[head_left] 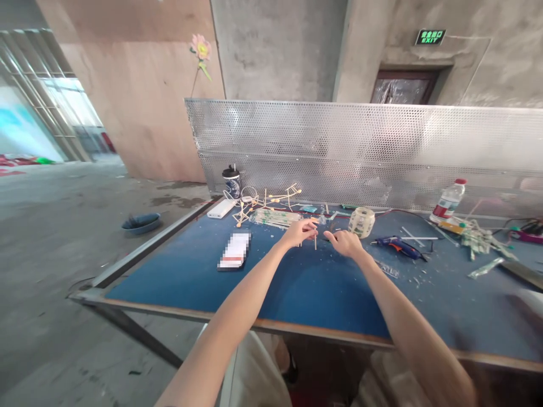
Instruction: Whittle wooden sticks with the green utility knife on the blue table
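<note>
My left hand (299,233) is closed, its fingertips pinching a small piece made of thin pale sticks (315,242) just above the blue table. My right hand (345,243) is a short way to the right of it, thumb stretched toward the left hand and the other fingers curled under; whatever they hold is hidden. Behind the right hand stands a round pale lattice of sticks (362,221). A blue hot glue gun (401,247) lies to its right. Beyond the left hand is a clear plastic pack of sticks (275,218).
A phone (235,251), a white power bank (221,208) and a dark-lidded cup (231,182) are on the left. Joined stick shapes (278,199) lie at the back before a perforated metal screen (314,152). A bottle (449,200) and a stick bundle (481,237) are at right.
</note>
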The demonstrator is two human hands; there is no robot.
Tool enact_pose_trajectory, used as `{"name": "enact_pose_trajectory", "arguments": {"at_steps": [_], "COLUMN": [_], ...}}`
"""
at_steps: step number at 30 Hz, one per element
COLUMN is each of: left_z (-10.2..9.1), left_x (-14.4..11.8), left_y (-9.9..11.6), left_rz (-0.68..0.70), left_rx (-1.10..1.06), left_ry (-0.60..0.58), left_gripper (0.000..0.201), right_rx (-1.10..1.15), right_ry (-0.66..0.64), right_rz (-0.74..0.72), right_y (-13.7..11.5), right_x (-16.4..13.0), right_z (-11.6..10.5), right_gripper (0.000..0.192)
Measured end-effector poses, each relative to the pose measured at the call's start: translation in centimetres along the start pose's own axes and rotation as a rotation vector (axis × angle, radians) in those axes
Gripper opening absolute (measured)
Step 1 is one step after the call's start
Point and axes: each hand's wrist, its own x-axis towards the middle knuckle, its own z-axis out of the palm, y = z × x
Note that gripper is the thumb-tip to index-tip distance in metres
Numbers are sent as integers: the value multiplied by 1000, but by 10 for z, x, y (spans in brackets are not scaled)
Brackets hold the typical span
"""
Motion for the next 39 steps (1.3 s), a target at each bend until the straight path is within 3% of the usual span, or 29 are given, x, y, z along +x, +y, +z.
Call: {"name": "enact_pose_trajectory", "arguments": {"at_steps": [13, 19, 39], "left_z": [-1, -4, 5], "left_x": [0, -2, -2], "left_y": [8, 6, 19], "left_rz": [-9, -16, 13], "left_rx": [23, 8, 37], "left_ry": [-48, -45, -52], "left_gripper": [21, 23, 27], "right_rx": [18, 28, 12], "right_ry": [8, 9, 122], "right_rz": [5, 15, -91], "right_y": [16, 18, 19], "right_x": [3, 4, 8], "right_z": [5, 8, 22], "right_gripper": [71, 63, 61]}}
